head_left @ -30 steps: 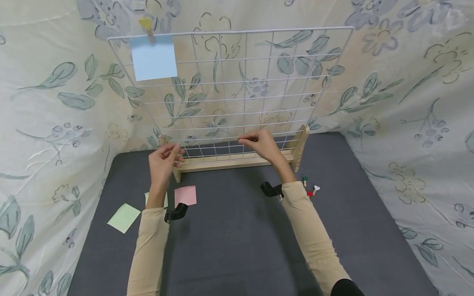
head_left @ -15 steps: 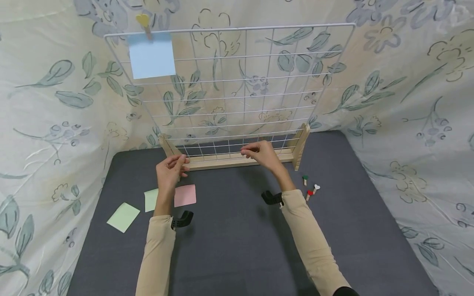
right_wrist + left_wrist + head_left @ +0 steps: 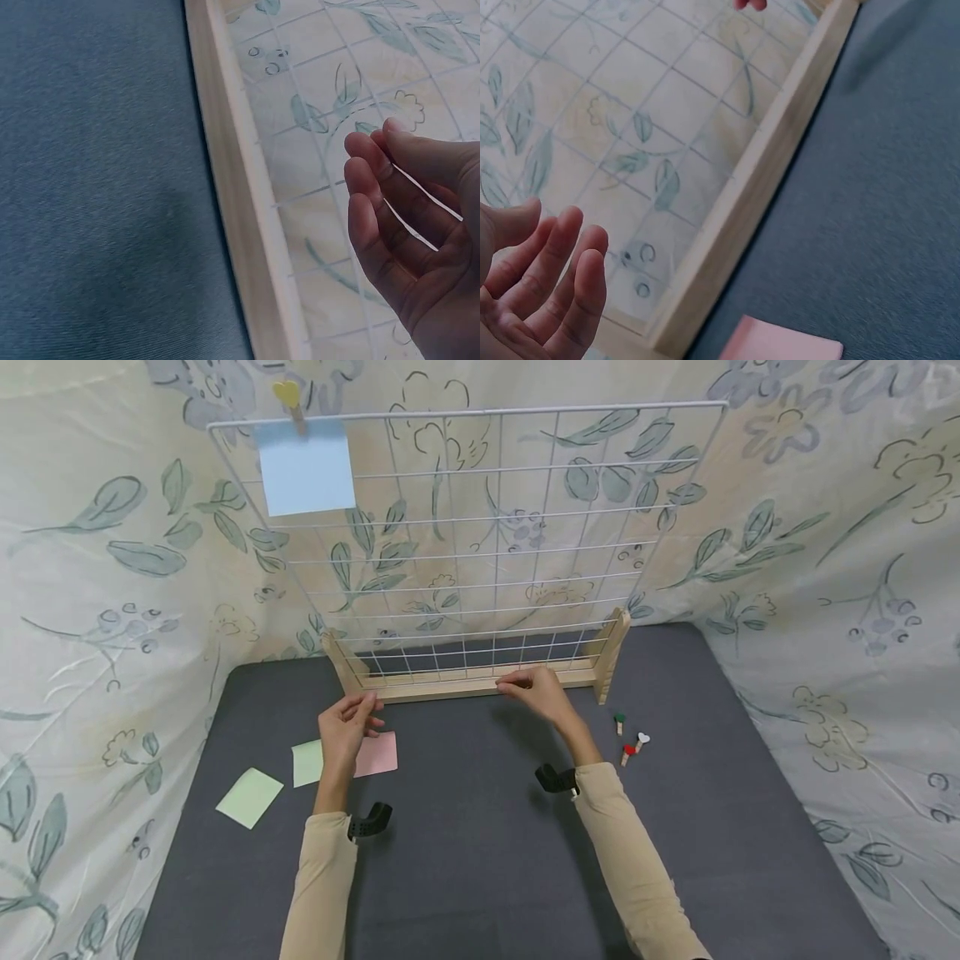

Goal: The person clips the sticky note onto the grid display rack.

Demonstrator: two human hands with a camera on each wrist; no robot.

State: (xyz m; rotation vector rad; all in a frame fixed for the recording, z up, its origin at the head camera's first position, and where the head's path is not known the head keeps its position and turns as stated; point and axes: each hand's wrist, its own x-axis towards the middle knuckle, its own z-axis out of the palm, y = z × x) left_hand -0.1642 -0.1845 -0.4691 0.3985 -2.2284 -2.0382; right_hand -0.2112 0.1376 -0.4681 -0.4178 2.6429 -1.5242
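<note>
My left hand (image 3: 347, 732) hovers above the pink paper note (image 3: 378, 755) and one green note (image 3: 307, 763). In the left wrist view its fingers (image 3: 568, 274) are loosely bent, and nothing is between them and the thumb. My right hand (image 3: 542, 692) hangs in front of the wooden base of the wire grid (image 3: 480, 556). Loosely curved fingers (image 3: 382, 225) with nothing in them show in the right wrist view. A blue paper note (image 3: 306, 468) hangs at the grid's upper left, under a clothespin with a yellow heart (image 3: 287, 395).
Three small clothespins lie right of the right hand: a green one (image 3: 619, 724), a white one (image 3: 641, 742) and a red one (image 3: 627, 754). Another green note (image 3: 250, 797) lies further left. Wooden feet (image 3: 612, 656) hold the grid upright on the dark table (image 3: 465, 877).
Both hands have drawn back from the grid toward the body, the left one also shifting a little right. Notes and clothespins have stayed in place.
</note>
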